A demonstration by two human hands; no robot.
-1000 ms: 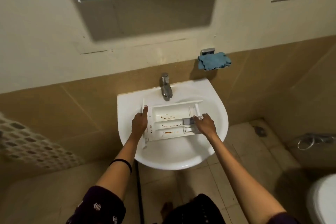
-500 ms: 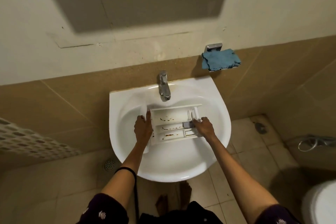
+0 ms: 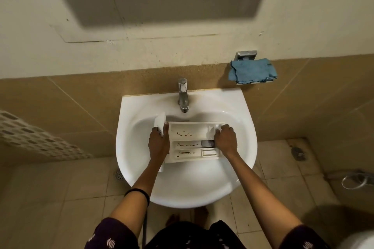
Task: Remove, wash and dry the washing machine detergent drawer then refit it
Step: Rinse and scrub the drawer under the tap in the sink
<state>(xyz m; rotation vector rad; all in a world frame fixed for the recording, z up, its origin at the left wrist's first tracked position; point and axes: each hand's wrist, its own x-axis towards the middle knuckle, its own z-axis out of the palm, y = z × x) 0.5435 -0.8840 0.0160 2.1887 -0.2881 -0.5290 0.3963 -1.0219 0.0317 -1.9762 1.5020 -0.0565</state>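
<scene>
The white detergent drawer (image 3: pixel 190 141) lies across the bowl of the white washbasin (image 3: pixel 141 168), open side up, with brown stains in its compartments. My left hand (image 3: pixel 158 143) grips the drawer's left end at its front panel. My right hand (image 3: pixel 225 140) grips the right end, fingers curled over the inner insert. The chrome tap (image 3: pixel 183 95) stands just behind the drawer; no water is visible. A blue cloth (image 3: pixel 252 70) hangs on a metal holder on the wall at the upper right.
Tan wall tiles surround the basin. A floor drain (image 3: pixel 119 175) lies left of the basin, a second drain (image 3: pixel 298 153) on the right. A hose loop (image 3: pixel 354 181) and a toilet edge (image 3: pixel 366 240) are at the far right.
The camera has come closer and tilted down, so the basin looks larger. Both hands keep their hold on the drawer, which sits lower in the bowl.
</scene>
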